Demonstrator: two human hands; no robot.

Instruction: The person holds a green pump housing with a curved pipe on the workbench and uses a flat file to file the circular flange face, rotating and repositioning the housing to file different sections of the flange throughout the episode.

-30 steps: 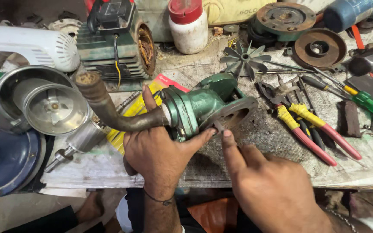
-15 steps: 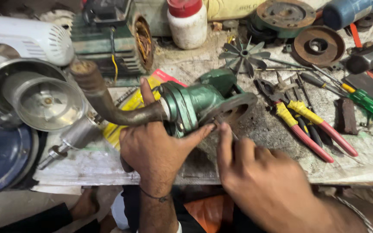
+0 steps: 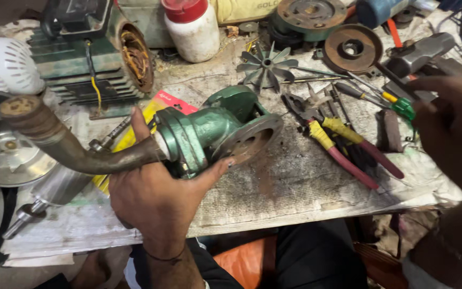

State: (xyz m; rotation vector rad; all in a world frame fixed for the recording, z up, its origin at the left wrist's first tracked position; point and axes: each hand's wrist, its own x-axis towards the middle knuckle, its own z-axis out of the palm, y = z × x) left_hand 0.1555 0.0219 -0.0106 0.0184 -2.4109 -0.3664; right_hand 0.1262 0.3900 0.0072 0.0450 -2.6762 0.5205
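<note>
We have our left hand (image 3: 159, 200) wrapped under the green pump body (image 3: 204, 134), thumb up one side and fingers curled round the other, gripping it where the rusty bent pipe (image 3: 65, 144) joins; the casting sits tilted on the paper-covered bench (image 3: 295, 187), its round rusty flange (image 3: 249, 140) facing toward us and to the right; our right hand (image 3: 453, 128) is up at the right edge, apart from the pump, fingers loosely bent, and we cannot tell whether anything is pinched in them; it hovers near the green-handled screwdriver (image 3: 397, 104) and just beyond the 2 pliers (image 3: 343, 144) with red and yellow grips. Behind the pump lie a small fan impeller (image 3: 266, 64), a white jar with a red lid (image 3: 193, 27), a rusty disc (image 3: 351, 48) and a green motor housing (image 3: 89, 59) with its copper windings showing. We judge this a holding-and-fetching step: 1 hand steadies the casting, the other is over among the tools; the next move calls for a firm left grip so the flange stays presented, and a clean pick of 1 tool from that crowded cluster.
</note>
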